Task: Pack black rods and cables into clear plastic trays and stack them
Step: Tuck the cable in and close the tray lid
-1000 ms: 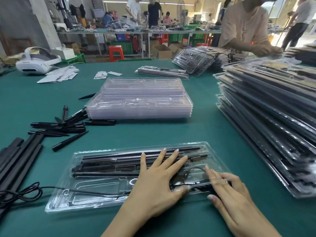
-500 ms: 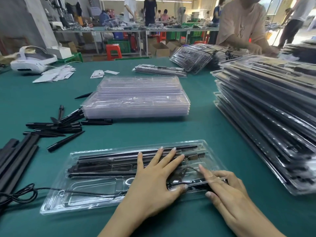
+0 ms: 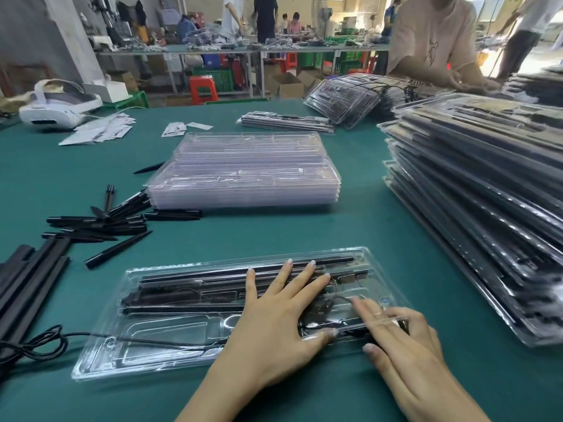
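A clear plastic tray (image 3: 100,357) lies on the green table in front of me. Black rods (image 3: 189,300) fill its far slots. My left hand (image 3: 280,318) lies flat on the tray's middle with fingers spread and straight. My right hand (image 3: 402,339) rests on the tray's right end, fingers extended over a coiled black cable (image 3: 323,322) in the right compartment. A black cable (image 3: 33,345) trails out of the tray's left end onto the table.
A stack of empty clear trays (image 3: 243,178) sits at the centre. A tall pile of packed trays (image 3: 475,208) stands at the right. Loose black rods (image 3: 100,223) and long black bars (image 3: 27,275) lie at the left. A person (image 3: 435,41) works across the table.
My right hand's fingers have slid a little left along the tray's right end over the cable. The left hand stays flat on the tray.
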### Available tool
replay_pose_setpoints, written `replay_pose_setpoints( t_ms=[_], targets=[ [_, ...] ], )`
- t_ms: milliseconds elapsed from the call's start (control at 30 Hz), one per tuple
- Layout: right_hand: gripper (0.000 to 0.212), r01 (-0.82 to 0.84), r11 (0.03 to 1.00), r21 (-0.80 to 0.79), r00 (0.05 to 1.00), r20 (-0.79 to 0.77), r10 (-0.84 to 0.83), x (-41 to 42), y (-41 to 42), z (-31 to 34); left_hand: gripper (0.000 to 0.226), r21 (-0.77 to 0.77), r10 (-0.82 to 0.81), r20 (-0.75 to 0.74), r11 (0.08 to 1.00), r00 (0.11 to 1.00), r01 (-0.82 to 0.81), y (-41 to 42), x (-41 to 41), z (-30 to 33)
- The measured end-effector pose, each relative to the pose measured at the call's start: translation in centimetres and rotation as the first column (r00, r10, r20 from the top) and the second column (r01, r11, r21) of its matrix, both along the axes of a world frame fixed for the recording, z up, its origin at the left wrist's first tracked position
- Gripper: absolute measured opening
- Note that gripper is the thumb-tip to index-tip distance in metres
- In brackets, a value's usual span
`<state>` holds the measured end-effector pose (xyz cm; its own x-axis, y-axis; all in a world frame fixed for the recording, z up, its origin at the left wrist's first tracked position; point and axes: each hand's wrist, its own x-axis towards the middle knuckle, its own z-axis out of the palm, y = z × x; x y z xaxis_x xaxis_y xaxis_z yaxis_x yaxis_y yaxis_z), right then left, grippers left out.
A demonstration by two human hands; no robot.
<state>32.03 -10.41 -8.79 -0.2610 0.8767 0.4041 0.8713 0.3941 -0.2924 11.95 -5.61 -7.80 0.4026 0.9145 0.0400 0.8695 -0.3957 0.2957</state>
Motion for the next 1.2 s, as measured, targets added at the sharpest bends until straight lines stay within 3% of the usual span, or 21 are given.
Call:
replay_pose_setpoints(
  t_ms=[100,200,300,400,500,567,633,733,833,1033,1200],
  targets=[
    [0.06,-0.022,0.999,0.03,0.998,0.067,0.02,0.3,0.1,-0.1,0.071,-0.005,-0.001,0.015,1.0,1.0,0.001,0.0,-0.1,0.0],
    [0.047,-0.058,0.985,0.165,0.985,0.17,0.029,1.0,0.3,-0.3,0.071,0.003,-0.002,0.04,1.0,0.999,0.002,-0.1,-0.1,0.0],
    [0.053,-0.045,0.974,0.222,0.985,0.173,0.006,1.3,0.3,-0.4,0.072,0.012,-0.004,0.052,1.0,0.999,0.004,-0.2,-0.1,-0.1],
    [0.053,0.082,0.98,0.183,0.997,-0.004,-0.083,-0.4,0.2,0.3,0.072,0.016,0.002,0.038,1.0,0.999,-0.003,-0.1,-0.1,-0.1],
    [0.013,0.198,0.98,0.014,0.953,-0.238,-0.189,-1.3,0.4,0.9,0.073,0.01,0.014,0.037,1.0,0.999,-0.015,-0.1,-0.1,0.0],
    [0.032,0.156,0.971,-0.183,0.877,-0.427,-0.222,-1.1,0.4,0.8,0.072,-0.002,0.023,0.051,1.0,0.998,-0.023,-0.1,0.0,0.2],
    [0.045,0.12,0.963,-0.239,0.844,-0.487,-0.226,-0.9,0.2,0.4,0.07,-0.006,0.033,0.062,0.999,0.998,-0.032,-0.1,0.1,0.2],
    [0.04,0.164,0.961,-0.225,0.846,-0.469,-0.254,-1.0,0.6,0.6,0.068,0.02,0.046,0.069,0.999,0.997,-0.047,-0.2,0.2,0.2],
    [0.013,0.203,0.951,-0.235,0.861,-0.419,-0.287,-0.7,1.1,1.2,0.069,0.026,0.039,0.061,0.999,0.997,-0.04,-0.1,0.2,0.2],
    [0.041,0.414,0.877,-0.242,0.831,-0.292,-0.473,-1.9,0.7,0.3,0.068,0.02,0.053,0.072,0.998,0.996,-0.055,0.0,0.2,0.3],
    [0.03,0.308,0.921,-0.24,0.907,-0.217,-0.36,-1.1,-0.2,-0.3,0.068,0.054,0.067,0.021,0.996,0.998,-0.068,-0.3,0.3,0.2]
  ],
)
